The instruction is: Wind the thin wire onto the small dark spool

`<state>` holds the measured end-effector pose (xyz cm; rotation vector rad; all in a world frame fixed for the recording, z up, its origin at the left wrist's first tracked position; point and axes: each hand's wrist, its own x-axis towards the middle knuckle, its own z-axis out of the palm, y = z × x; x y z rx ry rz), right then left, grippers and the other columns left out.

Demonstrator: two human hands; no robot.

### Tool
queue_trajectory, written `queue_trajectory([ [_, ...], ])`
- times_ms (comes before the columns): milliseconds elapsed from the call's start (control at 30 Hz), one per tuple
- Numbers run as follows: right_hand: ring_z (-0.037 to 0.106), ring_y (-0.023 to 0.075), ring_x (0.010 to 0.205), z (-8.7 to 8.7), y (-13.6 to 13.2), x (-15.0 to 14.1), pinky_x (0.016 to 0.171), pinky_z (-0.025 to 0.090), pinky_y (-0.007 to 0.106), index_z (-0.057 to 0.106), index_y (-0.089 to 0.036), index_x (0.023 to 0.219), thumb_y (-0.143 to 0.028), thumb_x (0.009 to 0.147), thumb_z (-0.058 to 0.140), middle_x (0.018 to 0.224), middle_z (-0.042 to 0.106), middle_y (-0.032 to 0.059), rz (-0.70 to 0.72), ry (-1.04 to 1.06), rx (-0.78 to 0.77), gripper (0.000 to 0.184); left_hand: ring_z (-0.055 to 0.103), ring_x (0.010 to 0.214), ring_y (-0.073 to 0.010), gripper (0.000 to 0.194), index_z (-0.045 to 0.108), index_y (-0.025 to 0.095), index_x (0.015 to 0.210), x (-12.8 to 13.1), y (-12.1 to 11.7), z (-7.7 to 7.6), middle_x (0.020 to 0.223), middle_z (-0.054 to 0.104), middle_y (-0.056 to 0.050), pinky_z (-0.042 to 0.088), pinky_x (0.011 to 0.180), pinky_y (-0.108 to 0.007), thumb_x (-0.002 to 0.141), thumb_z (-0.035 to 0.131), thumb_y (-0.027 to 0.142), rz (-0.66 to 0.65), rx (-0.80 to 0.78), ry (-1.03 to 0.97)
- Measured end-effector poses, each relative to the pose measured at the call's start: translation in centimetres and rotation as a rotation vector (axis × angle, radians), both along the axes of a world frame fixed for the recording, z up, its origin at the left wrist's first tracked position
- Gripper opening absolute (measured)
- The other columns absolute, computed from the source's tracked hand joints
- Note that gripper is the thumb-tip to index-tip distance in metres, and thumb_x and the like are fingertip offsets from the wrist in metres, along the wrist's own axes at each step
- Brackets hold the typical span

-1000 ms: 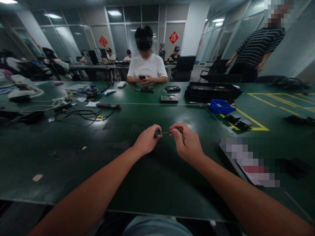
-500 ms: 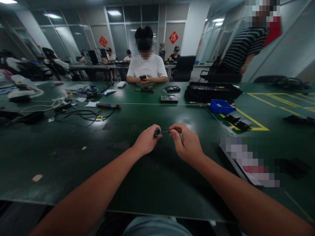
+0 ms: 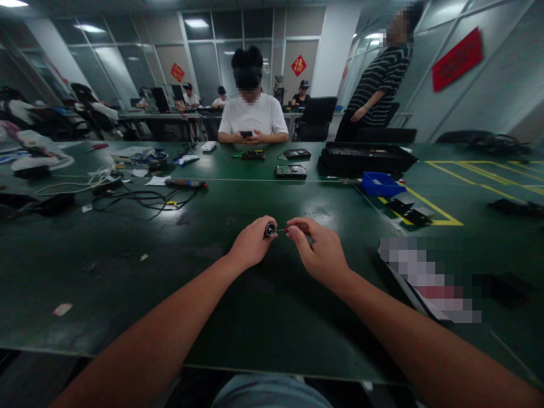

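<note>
Left hand (image 3: 251, 242) around dark, shiny-rimmed cylinder (image 3: 270, 230)

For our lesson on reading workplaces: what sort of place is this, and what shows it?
Probably an electronics workroom: a green table bears an exposed circuit board and loose black cables, while the right hand holds a thin-shafted tool.

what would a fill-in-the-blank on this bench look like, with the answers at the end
The right hand holds a thin-shafted tool pointing toward the round-ended piece in the ____ hand.
The bin in front of the black tray is coloured ____.
The tape lines on the green table are coloured ____.

Missing words: left; blue; yellow.
</note>
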<state>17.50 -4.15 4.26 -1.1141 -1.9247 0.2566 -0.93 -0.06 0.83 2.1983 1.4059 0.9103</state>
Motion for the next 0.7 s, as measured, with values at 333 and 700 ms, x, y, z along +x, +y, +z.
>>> queue_trajectory([
  [333,0.07,0.0195,0.076,0.26,-0.21,0.26,0.069,0.049,0.032,0.061,-0.021,0.1,-0.033,0.099,0.046,0.085,0.073,0.0049,-0.061,0.038,0.063,0.019,0.06,0.087,-0.0185,0.015,0.058,0.024,0.103,-0.04,-0.08,0.1,0.099,0.065,-0.002,0.044,0.076,-0.031,0.088,0.06,0.023,0.0,-0.025,0.03],
  [700,0.069,0.0178,0.076,-0.02,0.2,0.29,0.07,0.049,0.032,0.06,-0.021,0.102,-0.033,0.1,0.044,0.083,0.071,0.0037,-0.04,0.116,0.017,0.02,0.061,0.088,-0.0192,0.013,0.058,0.024,0.102,0.04,0.0,-0.15,0.099,0.066,-0.003,0.045,0.075,-0.031,0.089,0.059,0.023,-0.032,-0.007,0.047],
])
